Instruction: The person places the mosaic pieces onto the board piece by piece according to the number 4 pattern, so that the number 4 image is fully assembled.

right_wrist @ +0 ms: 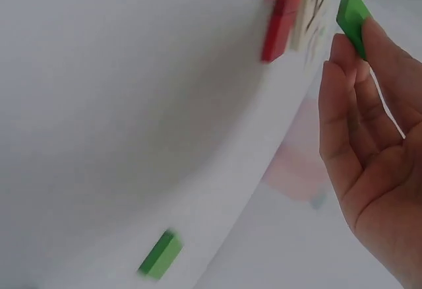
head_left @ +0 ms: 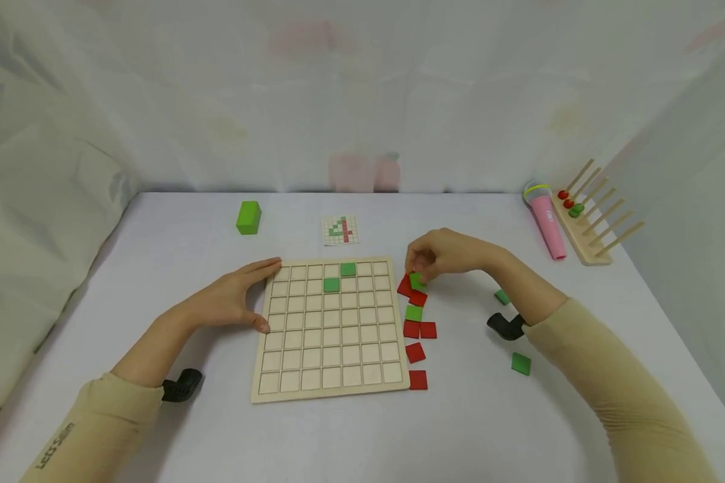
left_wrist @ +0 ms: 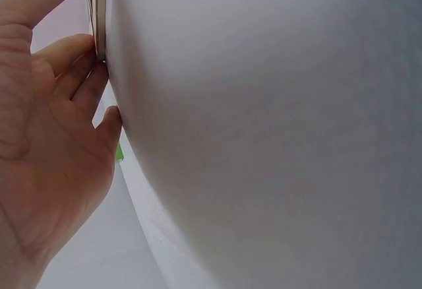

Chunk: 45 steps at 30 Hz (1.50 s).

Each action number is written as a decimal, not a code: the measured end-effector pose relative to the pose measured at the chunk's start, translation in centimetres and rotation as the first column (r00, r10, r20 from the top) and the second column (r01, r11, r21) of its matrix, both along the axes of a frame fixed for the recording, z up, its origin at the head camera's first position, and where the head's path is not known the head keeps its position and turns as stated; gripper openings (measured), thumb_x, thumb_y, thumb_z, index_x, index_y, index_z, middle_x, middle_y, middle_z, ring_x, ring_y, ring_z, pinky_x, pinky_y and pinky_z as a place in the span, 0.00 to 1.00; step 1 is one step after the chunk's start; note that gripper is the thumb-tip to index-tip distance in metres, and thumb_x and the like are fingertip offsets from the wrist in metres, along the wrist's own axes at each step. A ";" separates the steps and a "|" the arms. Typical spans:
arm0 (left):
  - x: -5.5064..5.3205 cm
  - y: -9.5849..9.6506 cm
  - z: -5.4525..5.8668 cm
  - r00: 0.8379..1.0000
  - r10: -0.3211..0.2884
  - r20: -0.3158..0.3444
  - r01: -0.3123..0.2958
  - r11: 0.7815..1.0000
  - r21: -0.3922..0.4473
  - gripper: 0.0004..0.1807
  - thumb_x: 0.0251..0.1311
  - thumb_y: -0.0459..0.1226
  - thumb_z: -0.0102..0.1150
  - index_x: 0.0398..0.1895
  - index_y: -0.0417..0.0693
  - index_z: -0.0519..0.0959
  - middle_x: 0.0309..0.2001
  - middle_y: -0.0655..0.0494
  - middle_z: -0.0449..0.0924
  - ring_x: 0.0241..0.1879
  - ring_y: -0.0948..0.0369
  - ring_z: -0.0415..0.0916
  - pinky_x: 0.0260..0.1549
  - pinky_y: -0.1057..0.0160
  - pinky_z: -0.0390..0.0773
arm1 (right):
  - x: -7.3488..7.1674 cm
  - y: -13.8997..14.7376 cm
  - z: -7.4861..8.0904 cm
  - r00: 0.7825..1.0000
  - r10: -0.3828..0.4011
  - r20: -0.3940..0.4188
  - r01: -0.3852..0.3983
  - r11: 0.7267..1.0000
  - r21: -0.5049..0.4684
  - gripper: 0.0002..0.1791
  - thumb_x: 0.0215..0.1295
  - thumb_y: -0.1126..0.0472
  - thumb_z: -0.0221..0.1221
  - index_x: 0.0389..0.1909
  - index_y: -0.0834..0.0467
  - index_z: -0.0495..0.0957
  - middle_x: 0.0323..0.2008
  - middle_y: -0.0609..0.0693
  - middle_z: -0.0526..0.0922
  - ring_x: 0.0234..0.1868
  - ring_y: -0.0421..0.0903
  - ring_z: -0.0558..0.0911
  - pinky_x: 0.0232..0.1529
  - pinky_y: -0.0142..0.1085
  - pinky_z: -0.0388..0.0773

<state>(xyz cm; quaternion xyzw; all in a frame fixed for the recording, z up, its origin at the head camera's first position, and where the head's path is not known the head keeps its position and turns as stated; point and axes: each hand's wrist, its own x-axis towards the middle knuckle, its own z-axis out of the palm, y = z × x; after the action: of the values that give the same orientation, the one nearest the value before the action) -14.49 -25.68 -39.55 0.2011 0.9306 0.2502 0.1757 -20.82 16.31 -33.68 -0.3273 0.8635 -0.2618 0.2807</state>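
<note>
A pale wooden grid board (head_left: 332, 339) lies flat, with two green tiles (head_left: 348, 270) in cells of its upper rows. Along the board's left edge, my left hand (head_left: 232, 295) is spread, its fingertips at the top corner and its thumb lower down. The left wrist view shows the fingers against the side of the board (left_wrist: 100, 18). Between thumb and fingers, my right hand (head_left: 453, 253) pinches a green square tile (right_wrist: 353, 15), raised off the table. Beneath that hand, red tiles (head_left: 418, 300) lie beside the board's right edge.
More red tiles (head_left: 419, 380) and a green tile (head_left: 413, 313) line the board's right side. Other green tiles (head_left: 521, 363) lie farther right. Behind are a green block (head_left: 249, 218), a pattern card (head_left: 341, 230), a pink microphone (head_left: 546, 221) and a pegged wooden rack (head_left: 595, 251).
</note>
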 end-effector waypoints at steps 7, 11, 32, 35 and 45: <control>-0.1 0.4 0.4 1.000 0.002 0.010 -0.002 1.000 0.004 0.69 0.32 0.55 0.81 0.79 0.49 0.51 0.80 0.48 0.48 0.79 0.42 0.45 0.74 0.38 0.54 | -0.2 -4.3 0.2 1.000 0.007 -0.030 -0.010 0.996 -0.094 0.07 0.59 0.63 0.67 0.39 0.51 0.84 0.34 0.48 0.80 0.36 0.45 0.79 0.38 0.34 0.78; -0.2 0.7 0.5 1.000 -0.003 0.015 0.003 1.000 0.006 0.69 0.32 0.54 0.81 0.79 0.49 0.51 0.80 0.49 0.48 0.79 0.42 0.45 0.74 0.38 0.54 | -0.2 -6.3 0.3 0.999 0.033 -0.035 -0.037 0.992 -0.120 0.07 0.58 0.62 0.67 0.38 0.51 0.84 0.33 0.48 0.80 0.37 0.45 0.80 0.40 0.34 0.78; -0.1 0.4 0.5 1.000 -0.023 0.001 0.023 0.999 0.031 0.68 0.32 0.56 0.81 0.78 0.47 0.53 0.80 0.48 0.48 0.79 0.41 0.46 0.72 0.35 0.54 | 0.1 -13.4 -1.1 0.994 0.106 0.022 -0.097 0.966 -0.240 0.10 0.58 0.68 0.60 0.39 0.54 0.85 0.26 0.47 0.80 0.30 0.41 0.78 0.35 0.30 0.77; -0.1 0.3 0.4 1.000 -0.020 0.004 0.020 0.999 0.027 0.68 0.32 0.56 0.81 0.79 0.48 0.52 0.80 0.49 0.48 0.79 0.42 0.45 0.73 0.36 0.54 | 0.2 -14.1 -1.5 0.993 0.115 0.027 -0.105 0.966 -0.237 0.10 0.58 0.68 0.59 0.39 0.55 0.85 0.25 0.46 0.79 0.28 0.39 0.74 0.32 0.28 0.73; -0.2 0.1 0.2 0.999 -0.031 -0.011 0.032 0.999 0.024 0.68 0.32 0.56 0.81 0.79 0.48 0.53 0.80 0.49 0.49 0.79 0.43 0.46 0.73 0.37 0.55 | 1.0 -15.8 -1.9 0.994 0.107 0.006 -0.105 0.985 -0.140 0.11 0.59 0.68 0.59 0.40 0.55 0.84 0.28 0.46 0.82 0.25 0.38 0.74 0.28 0.27 0.70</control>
<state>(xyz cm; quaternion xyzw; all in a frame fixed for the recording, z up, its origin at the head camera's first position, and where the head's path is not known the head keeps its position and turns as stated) -14.72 -25.57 -39.39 0.2191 0.9252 0.2574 0.1724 -19.84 0.55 -35.61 -0.3899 0.8226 -0.3081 0.2764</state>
